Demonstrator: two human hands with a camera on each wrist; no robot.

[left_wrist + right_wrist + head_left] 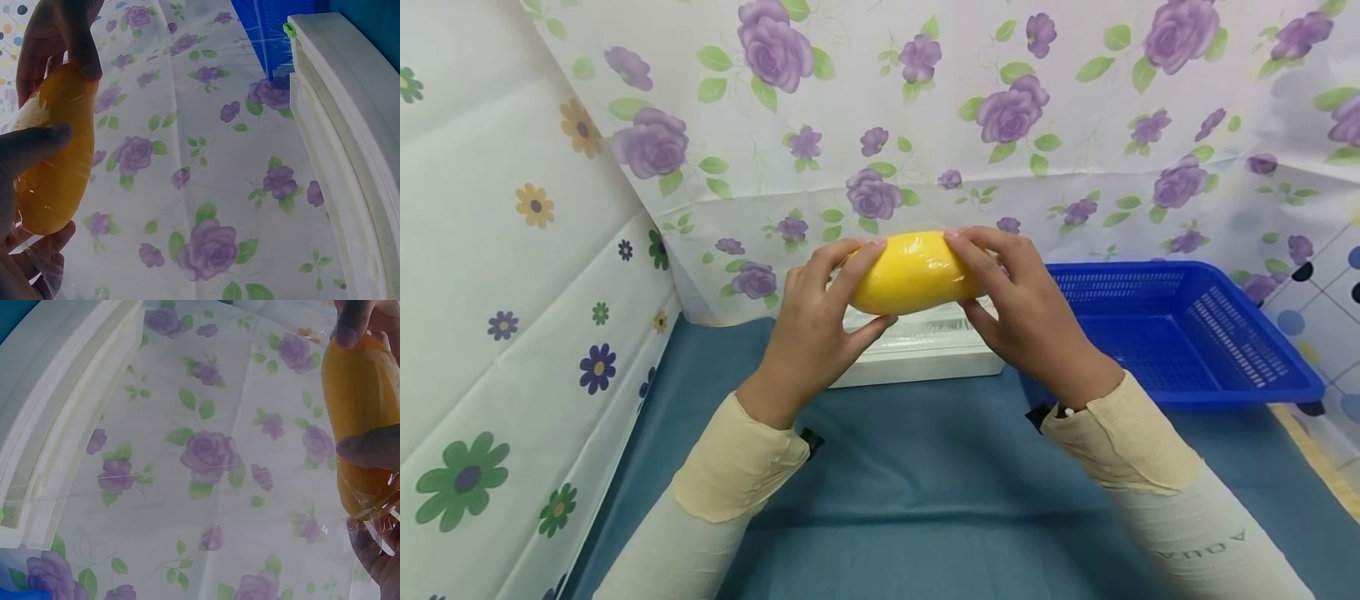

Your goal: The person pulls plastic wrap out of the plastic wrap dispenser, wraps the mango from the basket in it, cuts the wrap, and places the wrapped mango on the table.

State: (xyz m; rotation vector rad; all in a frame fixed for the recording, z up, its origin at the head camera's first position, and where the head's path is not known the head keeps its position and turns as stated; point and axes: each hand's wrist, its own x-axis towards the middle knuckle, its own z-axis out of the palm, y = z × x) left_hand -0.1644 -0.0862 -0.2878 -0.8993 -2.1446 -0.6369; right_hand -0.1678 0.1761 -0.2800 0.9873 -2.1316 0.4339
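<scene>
A smooth yellow mango [917, 273] is held up in front of the wall, with shiny clear plastic wrap clinging to its skin. My left hand [820, 321] grips its left end, thumb below and fingers over the top. At the other end, my right hand [1026, 304] holds it the same way. Loose, crinkled wrap shows at the mango [365, 425] in the right wrist view. Just behind and below the hands lies a long white plastic-wrap dispenser [917, 367], its top partly hidden by them. The left wrist view shows the dispenser's [350, 125] long groove and a small green piece [289, 29].
A blue perforated basket [1225, 396] stands to the right, close to the dispenser. Blue-green cloth [925, 475] covers the table. Flowered sheets [820, 192] hang behind and on the left, and a dotted tiled surface [1330, 325] borders the right side.
</scene>
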